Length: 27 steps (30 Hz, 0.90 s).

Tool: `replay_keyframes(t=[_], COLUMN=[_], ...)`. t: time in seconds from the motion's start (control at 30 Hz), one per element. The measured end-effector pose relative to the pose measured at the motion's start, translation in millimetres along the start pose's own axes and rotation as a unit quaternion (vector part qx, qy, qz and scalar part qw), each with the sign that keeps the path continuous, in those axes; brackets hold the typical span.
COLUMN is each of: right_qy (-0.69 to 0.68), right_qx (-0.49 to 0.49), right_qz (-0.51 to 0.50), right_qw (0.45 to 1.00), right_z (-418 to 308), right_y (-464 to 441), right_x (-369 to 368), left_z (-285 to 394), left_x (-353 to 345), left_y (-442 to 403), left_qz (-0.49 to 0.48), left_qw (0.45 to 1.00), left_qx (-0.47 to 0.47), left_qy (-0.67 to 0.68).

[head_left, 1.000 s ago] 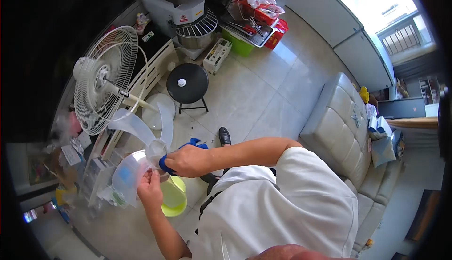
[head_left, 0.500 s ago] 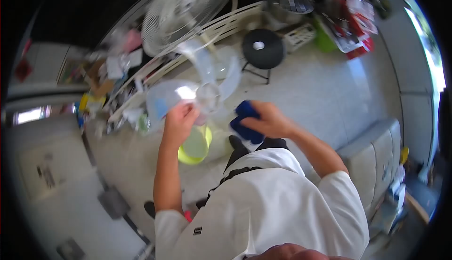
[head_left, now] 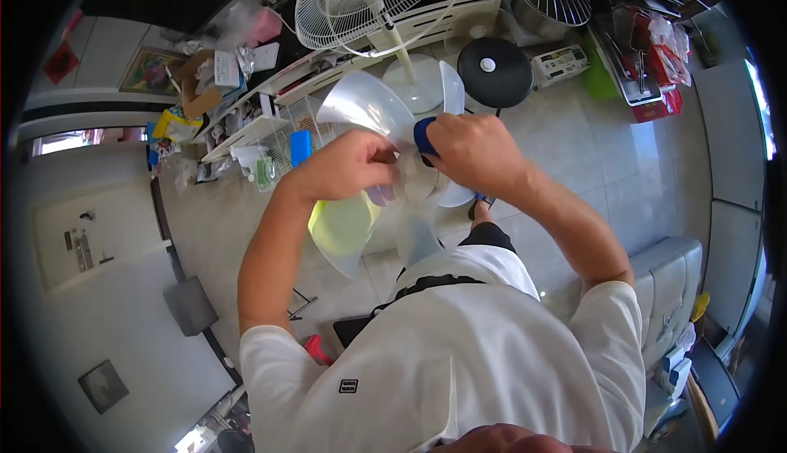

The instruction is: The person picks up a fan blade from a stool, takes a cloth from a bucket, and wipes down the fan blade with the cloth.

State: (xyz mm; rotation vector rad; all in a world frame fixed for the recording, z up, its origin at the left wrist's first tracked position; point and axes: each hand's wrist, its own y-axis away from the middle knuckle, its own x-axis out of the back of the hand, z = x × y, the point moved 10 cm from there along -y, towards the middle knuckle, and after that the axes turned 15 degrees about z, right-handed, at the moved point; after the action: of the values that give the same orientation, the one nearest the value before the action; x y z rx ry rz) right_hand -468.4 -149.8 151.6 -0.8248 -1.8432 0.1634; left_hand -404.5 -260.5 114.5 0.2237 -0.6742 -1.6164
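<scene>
A translucent fan blade piece [head_left: 369,104] with several blades is held up in front of my body. My left hand [head_left: 348,166] pinches it near its hub, thumb and fingers closed. My right hand [head_left: 475,150] grips a dark blue cloth [head_left: 424,137] against the piece, right of the hub. Below and left of the hub, a yellow-green basin [head_left: 340,219] shows partly behind a blade. Farther ahead stands a white fan [head_left: 373,2] with its wire cage and its round base [head_left: 418,84].
Beyond my hands are a black round stool [head_left: 494,76] and a long white box [head_left: 560,66]. At the right is a padded sofa [head_left: 668,289]. A green bin [head_left: 602,76] with trays and red bags stands at upper right. Clutter lines the shelf at left.
My right hand with the blue cloth has come back to the blade piece after being apart from it. The blade piece has turned. The camera view has swung to the left.
</scene>
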Motion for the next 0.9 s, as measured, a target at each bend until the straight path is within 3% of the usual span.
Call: replay_keyframes(t=[0.03, 0.17, 0.2, 0.23, 0.27, 0.33, 0.37, 0.43, 0.53, 0.57, 0.67, 0.8, 0.87, 0.9], right_qy=[-0.003, -0.010, 0.010, 0.009, 0.018, 0.026, 0.017, -0.004, -0.020, -0.021, -0.048, -0.068, -0.070, -0.066], right_qx=[-0.001, -0.028, -0.050, -0.051, -0.074, -0.098, -0.133, -0.213, -0.267, -0.265, -0.276, -0.282, -0.281, -0.275], right_qz=[-0.002, 0.013, 0.003, 0.003, 0.010, 0.018, 0.022, 0.032, 0.024, 0.020, -0.006, -0.025, -0.035, -0.038], right_qw=[1.000, 0.999, 0.999, 0.999, 0.997, 0.995, 0.991, 0.977, 0.963, 0.964, 0.960, 0.957, 0.956, 0.958], right_z=[0.0, 8.7, 14.2, 16.5, 25.3, 38.9, 49.4, 66.7, 81.1, 79.8, 73.0, 65.8, 60.2, 56.2], right_y=[0.0, -5.1, -5.2, -4.7, -3.1, -1.5, 0.7, 4.7, 14.3, 15.4, 19.1, 20.8, 22.8, 23.3], right_x=[-2.2, -5.0, -7.9, -10.5, -11.9, -10.8, -9.3, -4.7, -8.1, -9.5, -18.0, -23.0, -28.2, -33.3], left_z=[-2.9, -19.5, -23.9, -26.7, -34.5, -34.3, -47.2, -66.7, -51.2, -56.4, -42.5, -51.2, -44.7, -34.4], left_x=[3.7, 9.8, 6.5, 2.3, 5.6, 8.1, 3.1, 24.4, 3.1, 0.9, 0.9, 7.8, 2.9, 0.1], left_y=[-0.9, -9.1, -4.6, -0.8, -2.9, -6.6, -9.0, -15.5, -0.3, -0.1, 4.4, 0.3, 0.6, 3.3], left_qz=[0.003, 0.004, -0.006, -0.014, -0.014, -0.121, -0.120, 0.052, -0.009, 0.014, -0.025, -0.057, 0.013, 0.014], left_qw=[0.998, 0.995, 0.952, 0.865, 0.865, 0.831, 0.831, 0.815, 0.859, 0.890, 0.897, 0.839, 0.942, 0.941], left_qx=[0.008, -0.010, 0.074, 0.154, 0.154, 0.051, 0.052, -0.016, -0.041, -0.025, -0.032, -0.006, -0.050, -0.050], left_qy=[0.069, 0.101, 0.296, 0.478, 0.477, 0.541, 0.540, 0.576, 0.510, 0.455, 0.440, 0.541, 0.332, 0.334])
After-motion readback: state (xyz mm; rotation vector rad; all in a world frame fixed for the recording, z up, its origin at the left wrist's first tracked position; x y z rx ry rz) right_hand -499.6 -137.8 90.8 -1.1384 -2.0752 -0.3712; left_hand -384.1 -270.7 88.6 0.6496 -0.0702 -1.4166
